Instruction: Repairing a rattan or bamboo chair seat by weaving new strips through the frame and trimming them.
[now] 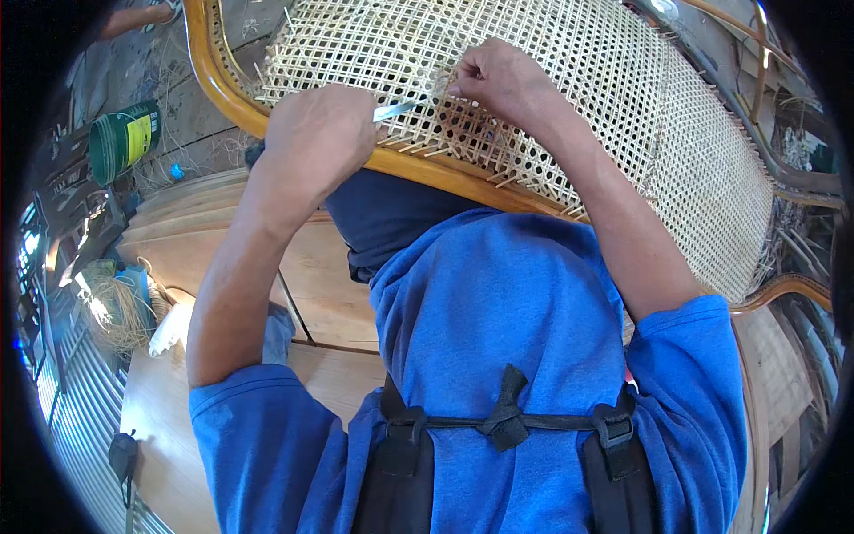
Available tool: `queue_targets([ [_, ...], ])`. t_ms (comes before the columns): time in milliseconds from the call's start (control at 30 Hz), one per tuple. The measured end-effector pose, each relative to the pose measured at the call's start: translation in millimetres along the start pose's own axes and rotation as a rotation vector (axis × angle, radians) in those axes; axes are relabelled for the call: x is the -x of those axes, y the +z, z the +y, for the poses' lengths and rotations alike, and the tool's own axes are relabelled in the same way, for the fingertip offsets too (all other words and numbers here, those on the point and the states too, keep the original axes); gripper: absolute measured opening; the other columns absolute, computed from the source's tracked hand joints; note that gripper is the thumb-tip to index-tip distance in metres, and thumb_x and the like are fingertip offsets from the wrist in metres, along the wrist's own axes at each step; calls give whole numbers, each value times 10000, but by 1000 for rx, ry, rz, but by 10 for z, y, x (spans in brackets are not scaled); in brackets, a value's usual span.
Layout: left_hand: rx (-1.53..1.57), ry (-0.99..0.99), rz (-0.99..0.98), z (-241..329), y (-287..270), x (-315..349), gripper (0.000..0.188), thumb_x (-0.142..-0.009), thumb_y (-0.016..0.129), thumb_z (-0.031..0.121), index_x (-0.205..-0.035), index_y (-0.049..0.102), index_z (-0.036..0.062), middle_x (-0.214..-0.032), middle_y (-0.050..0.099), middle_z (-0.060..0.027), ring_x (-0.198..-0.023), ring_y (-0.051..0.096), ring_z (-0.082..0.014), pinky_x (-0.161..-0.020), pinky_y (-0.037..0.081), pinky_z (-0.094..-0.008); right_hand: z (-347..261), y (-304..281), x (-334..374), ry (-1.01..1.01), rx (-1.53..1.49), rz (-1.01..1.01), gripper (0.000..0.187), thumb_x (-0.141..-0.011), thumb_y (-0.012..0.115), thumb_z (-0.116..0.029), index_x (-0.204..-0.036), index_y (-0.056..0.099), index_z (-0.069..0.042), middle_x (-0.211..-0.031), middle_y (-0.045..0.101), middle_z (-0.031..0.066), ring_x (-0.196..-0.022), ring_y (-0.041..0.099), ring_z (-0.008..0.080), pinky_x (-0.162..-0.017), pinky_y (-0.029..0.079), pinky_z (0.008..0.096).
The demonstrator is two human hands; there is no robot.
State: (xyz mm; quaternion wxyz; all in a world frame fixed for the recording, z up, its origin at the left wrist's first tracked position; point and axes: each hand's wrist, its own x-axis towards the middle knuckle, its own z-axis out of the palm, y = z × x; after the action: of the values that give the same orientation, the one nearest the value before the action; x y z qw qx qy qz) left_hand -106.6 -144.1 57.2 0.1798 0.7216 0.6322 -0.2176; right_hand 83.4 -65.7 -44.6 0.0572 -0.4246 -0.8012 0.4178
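A woven cane panel (374,44) stretches across a varnished wooden furniture frame (436,174) in front of me. Its weave is open, and loose strand ends stick out along the near rail. My left hand (325,133) is closed around a flat, pale metal blade (394,110); its handle is hidden in my fist. The blade's tip points right, over the cane. To the right, my right hand (507,82) hovers at the weave with fingers curled into a pinch. Whatever it grips, perhaps a strand, is too small to make out. Darker brown weave shows just below it.
A green bucket (124,142) with a yellow label lies at the left on the board floor. Below it are wooden planks (311,254) and a bundle of loose cane strands (120,310). Another person's limb (138,20) shows at the top left. Curved wooden pieces (761,53) stand at the right.
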Motion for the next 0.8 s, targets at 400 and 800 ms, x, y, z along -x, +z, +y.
queue_targets([
  [400,191,-251,102,-201,233,621,185,-841,527,223,-792,600,60,-806,614,-155,-770,610,-341,-667,473,-449,-86,-87,-27,47,-1,-31,182,-815,613,-226,-839,660,-52,-786,663,136,-728,644,295,-677,510,386],
  [800,288,-101,194,-70,-168,344,248,-863,541,241,-879,582,-3,-819,601,-175,-757,586,-358,-656,455,-416,-524,-89,139,-226,-105,-70,160,-841,632,-195,-902,639,-48,-704,614,110,-617,593,211,-598,470,330],
])
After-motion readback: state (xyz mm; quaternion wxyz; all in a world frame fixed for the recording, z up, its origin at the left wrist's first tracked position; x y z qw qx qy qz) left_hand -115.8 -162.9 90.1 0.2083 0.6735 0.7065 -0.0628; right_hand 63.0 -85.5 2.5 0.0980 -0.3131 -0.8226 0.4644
